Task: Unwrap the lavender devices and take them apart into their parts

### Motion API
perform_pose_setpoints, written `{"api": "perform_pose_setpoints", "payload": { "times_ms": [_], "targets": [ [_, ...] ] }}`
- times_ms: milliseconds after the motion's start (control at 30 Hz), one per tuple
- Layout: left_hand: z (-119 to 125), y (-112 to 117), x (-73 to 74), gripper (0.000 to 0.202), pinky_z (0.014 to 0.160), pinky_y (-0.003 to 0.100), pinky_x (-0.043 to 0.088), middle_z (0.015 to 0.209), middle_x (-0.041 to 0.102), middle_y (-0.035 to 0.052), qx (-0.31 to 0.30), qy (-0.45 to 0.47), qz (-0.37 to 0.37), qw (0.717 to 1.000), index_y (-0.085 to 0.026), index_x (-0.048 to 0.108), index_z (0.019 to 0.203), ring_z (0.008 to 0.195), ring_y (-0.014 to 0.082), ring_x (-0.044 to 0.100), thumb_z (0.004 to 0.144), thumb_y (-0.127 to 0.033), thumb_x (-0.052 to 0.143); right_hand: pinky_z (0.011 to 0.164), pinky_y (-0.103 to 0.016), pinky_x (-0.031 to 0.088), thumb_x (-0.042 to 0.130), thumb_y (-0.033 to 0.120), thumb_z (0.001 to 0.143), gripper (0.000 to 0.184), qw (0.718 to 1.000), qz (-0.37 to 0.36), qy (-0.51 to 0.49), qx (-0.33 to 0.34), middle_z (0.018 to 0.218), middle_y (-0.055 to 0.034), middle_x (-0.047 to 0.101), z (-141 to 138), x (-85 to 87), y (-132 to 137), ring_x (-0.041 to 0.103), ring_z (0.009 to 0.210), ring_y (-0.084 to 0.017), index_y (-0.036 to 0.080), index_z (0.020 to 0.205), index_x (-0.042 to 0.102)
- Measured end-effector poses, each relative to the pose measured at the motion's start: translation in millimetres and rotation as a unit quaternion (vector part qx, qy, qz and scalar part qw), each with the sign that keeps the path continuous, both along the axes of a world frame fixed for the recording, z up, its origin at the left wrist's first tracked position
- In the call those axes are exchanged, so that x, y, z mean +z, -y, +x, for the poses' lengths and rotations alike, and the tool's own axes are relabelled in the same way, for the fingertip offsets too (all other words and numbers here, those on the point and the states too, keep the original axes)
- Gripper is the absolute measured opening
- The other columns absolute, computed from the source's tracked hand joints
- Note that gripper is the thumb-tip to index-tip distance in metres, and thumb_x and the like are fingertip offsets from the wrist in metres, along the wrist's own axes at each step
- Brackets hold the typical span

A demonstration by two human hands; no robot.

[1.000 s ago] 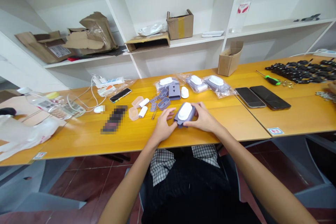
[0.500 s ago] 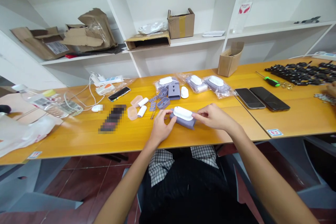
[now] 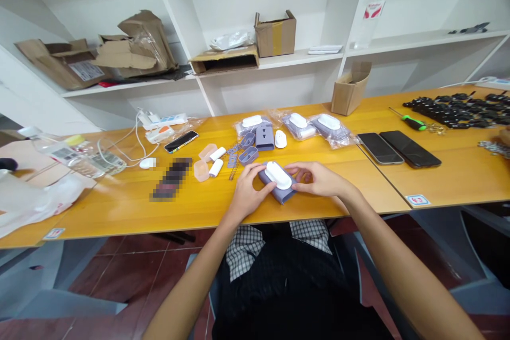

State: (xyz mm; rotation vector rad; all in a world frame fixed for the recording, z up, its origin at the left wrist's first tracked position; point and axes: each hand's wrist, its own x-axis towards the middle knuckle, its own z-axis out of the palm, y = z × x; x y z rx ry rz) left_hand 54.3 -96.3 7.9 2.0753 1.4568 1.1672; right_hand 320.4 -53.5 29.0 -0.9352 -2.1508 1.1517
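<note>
A purple case with a white oval top [image 3: 278, 182] rests low over the orange table [image 3: 119, 207], held from both sides. My left hand [image 3: 247, 194] grips its left end with curled fingers. My right hand [image 3: 316, 179] holds its right end, fingers bent around the edge. Just behind lie loose purple parts [image 3: 247, 155], a purple socket piece [image 3: 264, 138], a white oval cap [image 3: 280, 139], small springs [image 3: 232, 162] and pink and white small caps [image 3: 207, 162].
Bagged purple units [image 3: 314, 127] lie behind. Two phones [image 3: 398, 147], a green screwdriver [image 3: 410, 119] and a heap of black parts [image 3: 458, 106] sit right. Another person's hand [image 3: 502, 137] shows at far right. A phone [image 3: 181, 142], cables, a bottle [image 3: 67, 156] and a bag are left.
The purple case was turned between my hands, from angled up-right to side-on to angled the other way. Both hands stayed on it.
</note>
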Motion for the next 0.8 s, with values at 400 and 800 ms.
{"api": "perform_pose_setpoints", "payload": {
  "times_ms": [400,800],
  "targets": [
    [0,5,8.1,0.06,0.128,0.059,0.039,0.161,0.056,0.0125,-0.108,-0.022,-0.059,0.992,-0.025,0.063,0.144,0.15,0.0325,0.053,0.09,-0.047,0.08,0.095,-0.05,0.06,0.087,0.04,0.079,0.072,0.998,0.062,-0.017,-0.009,0.146,-0.0109,0.064,0,-8.4,-2,0.069,0.108,-0.027,0.031,0.147,0.065],
    [-1,8,11.2,0.079,0.132,0.062,0.031,0.17,0.045,0.0117,-0.145,-0.01,-0.073,0.987,-0.03,0.051,0.154,0.157,0.0356,0.043,0.085,-0.047,0.086,0.109,-0.058,0.054,0.093,0.045,0.07,0.099,0.998,0.061,0.002,-0.006,0.148,-0.0131,0.066,-8,-11.0,2,0.066,0.125,-0.035,0.027,0.159,0.054]
  ]
}}
